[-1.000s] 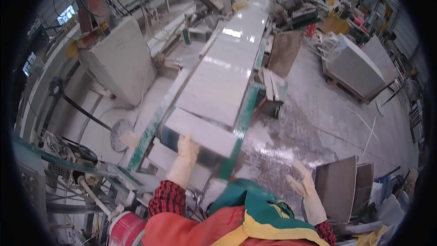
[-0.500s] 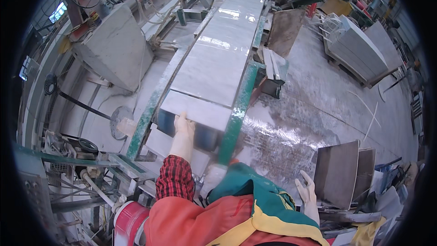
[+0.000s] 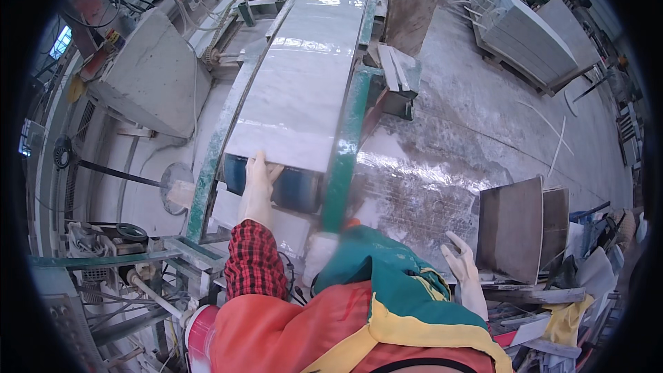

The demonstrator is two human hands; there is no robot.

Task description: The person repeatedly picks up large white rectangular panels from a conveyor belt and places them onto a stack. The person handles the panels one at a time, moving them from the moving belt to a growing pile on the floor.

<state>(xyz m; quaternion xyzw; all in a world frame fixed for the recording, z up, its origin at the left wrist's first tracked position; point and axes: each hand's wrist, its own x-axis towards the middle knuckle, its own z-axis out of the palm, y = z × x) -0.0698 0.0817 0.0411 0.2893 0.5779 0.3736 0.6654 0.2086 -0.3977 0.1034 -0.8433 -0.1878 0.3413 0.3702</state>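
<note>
A long pale stone slab (image 3: 293, 107) lies on a conveyor between green rails, its surface wet and shiny farther back. At its near end my left hand (image 3: 257, 190) reaches forward, fingertips touching the slab's front edge and the thumb apart to the right. A dark blue roller (image 3: 297, 190) shows under that edge, partly behind this hand. My right hand (image 3: 464, 269) hangs to the right, apart from the conveyor, with fingers spread and nothing in them. It is nearest to an upright brown panel (image 3: 510, 231).
A green rail (image 3: 340, 166) borders the conveyor on the right. A large grey stone block (image 3: 155, 76) stands at left. Stacked white slabs (image 3: 525, 34) stand far right, across wet floor. A round-based stand (image 3: 176, 186) and a metal frame (image 3: 193, 262) occupy the left side.
The separate front strip and its seam no longer show; one continuous slab surface now reaches the roller. My left hand stays at the edge. The right hand remains spread. The view has shifted.
</note>
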